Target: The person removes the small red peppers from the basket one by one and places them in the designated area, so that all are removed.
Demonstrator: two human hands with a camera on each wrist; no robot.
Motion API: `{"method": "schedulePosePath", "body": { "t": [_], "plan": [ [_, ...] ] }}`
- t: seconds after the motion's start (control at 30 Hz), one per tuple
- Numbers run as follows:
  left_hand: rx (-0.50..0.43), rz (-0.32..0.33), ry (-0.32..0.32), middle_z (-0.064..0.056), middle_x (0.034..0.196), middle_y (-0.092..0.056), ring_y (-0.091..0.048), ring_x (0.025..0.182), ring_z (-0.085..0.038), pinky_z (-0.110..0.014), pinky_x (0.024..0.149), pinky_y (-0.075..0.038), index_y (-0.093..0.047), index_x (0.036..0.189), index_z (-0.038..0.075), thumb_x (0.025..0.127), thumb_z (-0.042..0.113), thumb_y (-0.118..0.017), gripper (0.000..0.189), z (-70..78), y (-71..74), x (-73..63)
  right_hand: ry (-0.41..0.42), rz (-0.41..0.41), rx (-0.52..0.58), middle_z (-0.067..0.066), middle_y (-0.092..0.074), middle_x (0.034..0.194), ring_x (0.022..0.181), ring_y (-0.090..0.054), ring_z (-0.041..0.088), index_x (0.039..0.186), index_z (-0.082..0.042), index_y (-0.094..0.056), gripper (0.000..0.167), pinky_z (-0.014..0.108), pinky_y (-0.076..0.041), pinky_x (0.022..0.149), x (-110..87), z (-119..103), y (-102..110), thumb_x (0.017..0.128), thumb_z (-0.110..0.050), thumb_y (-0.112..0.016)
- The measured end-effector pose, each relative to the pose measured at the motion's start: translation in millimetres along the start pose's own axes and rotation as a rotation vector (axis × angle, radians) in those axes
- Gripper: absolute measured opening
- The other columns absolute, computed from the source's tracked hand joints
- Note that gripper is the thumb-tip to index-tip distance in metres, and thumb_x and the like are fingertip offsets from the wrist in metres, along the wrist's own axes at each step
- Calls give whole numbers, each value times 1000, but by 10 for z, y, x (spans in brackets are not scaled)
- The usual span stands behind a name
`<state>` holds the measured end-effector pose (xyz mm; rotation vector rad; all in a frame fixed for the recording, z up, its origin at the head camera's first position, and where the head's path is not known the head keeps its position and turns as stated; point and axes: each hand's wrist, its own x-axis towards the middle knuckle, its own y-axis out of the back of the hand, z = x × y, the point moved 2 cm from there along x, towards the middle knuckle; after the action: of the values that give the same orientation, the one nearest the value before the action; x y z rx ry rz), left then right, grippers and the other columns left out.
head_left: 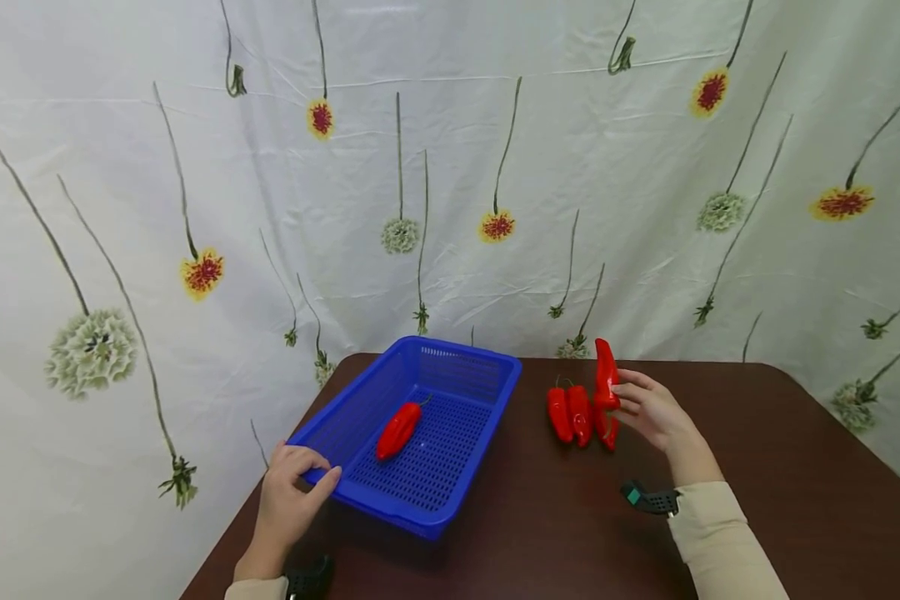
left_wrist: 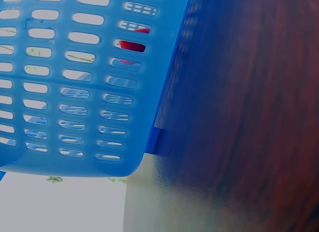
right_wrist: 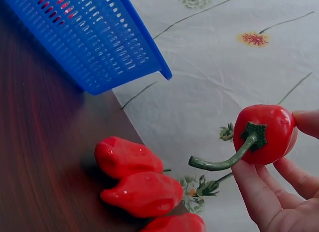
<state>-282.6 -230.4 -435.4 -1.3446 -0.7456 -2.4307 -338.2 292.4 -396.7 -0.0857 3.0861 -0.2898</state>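
Note:
My right hand (head_left: 651,410) pinches a red pepper (head_left: 606,371) between thumb and fingers, raised above the table. In the right wrist view this pepper (right_wrist: 266,132) shows its curved green stem toward the camera. Just left of and below it lie several red peppers (head_left: 579,414) side by side on the table. My left hand (head_left: 288,496) grips the near-left corner of the blue plastic basket (head_left: 487,442), thumb over the rim. One red pepper (head_left: 400,430) lies inside on the basket's floor. Only the basket's slotted wall (left_wrist: 89,87) shows in the left wrist view; the left hand is out of that frame.
The dark brown wooden table (head_left: 525,533) bears everything, its far edge close to a white cloth (head_left: 450,167) printed with flowers. A black wrist strap (head_left: 648,498) sits at the right wrist, another (head_left: 311,577) at the left.

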Motion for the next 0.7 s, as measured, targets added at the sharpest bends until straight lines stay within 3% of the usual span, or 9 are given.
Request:
{"method": "schedulePosePath", "body": {
  "t": [0.53,0.7],
  "plan": [
    [-2,-9,23,1,67,-64,-49,83,-6,-78,102,-22,-64,70,19,66,-7,-81,32,-20,-17,-2,-69,81,28,-15,-66,94,84,-68,8,141,-10,-39,43,24,-58,78,-41,36,222,101,-14,-55],
    [7,-8,31,0,67,-64,-49,84,-5,-78,103,-22,-63,70,18,66,-7,-81,31,-25,-11,-9,-97,120,5,-13,-63,91,82,-68,7,147,-4,-33,52,25,-59,75,-38,107,280,100,-13,-54]
  ]
}}
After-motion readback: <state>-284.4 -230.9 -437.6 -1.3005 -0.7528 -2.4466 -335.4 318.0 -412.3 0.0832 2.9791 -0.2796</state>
